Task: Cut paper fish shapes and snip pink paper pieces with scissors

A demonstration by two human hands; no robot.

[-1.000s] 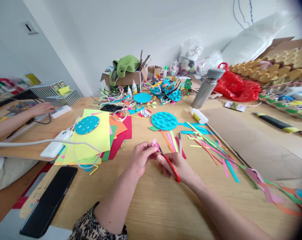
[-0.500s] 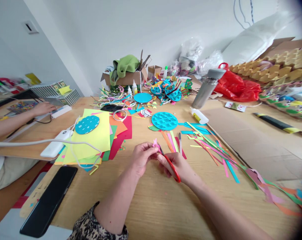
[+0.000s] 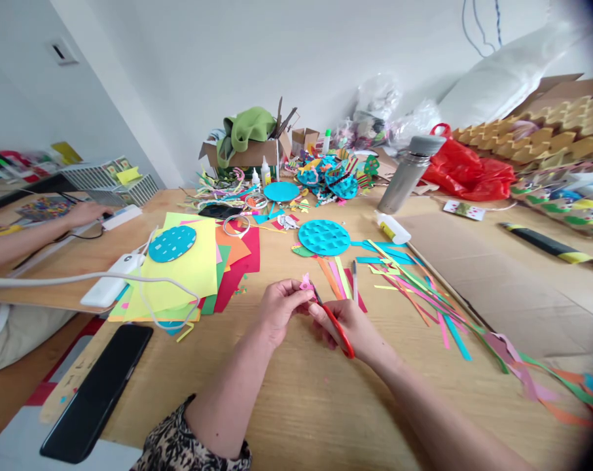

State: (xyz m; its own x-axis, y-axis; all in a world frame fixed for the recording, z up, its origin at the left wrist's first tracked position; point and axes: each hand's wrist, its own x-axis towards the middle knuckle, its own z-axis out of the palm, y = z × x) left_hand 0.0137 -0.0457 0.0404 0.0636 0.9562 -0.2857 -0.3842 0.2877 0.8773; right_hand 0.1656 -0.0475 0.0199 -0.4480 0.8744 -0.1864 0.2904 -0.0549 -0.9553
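Observation:
My left hand (image 3: pixel 283 307) pinches a small piece of pink paper (image 3: pixel 305 283) between thumb and fingers, above the table's middle. Red-handled scissors (image 3: pixel 339 330) are gripped in my right hand (image 3: pixel 351 325), their blades pointing up and left against the pink paper. How far the blades are apart is too small to tell. Just beyond my hands lie a blue dimpled oval (image 3: pixel 324 237), some coloured paper strips (image 3: pixel 330 278) and a pen (image 3: pixel 355 281).
Stacked coloured paper (image 3: pixel 193 281) lies left, beside a white power bank (image 3: pixel 112 281) with a cable and a black phone (image 3: pixel 97 392). On the right are a glue bottle (image 3: pixel 393 229), a steel bottle (image 3: pixel 408 175), cardboard (image 3: pixel 493 275) and a cutter (image 3: pixel 546 242). Another person's hand (image 3: pixel 88 212) rests far left.
The view has shifted very slightly. The tip of the pink paper sits a little lower at the scissor blades; both hands stay in nearly the same place.

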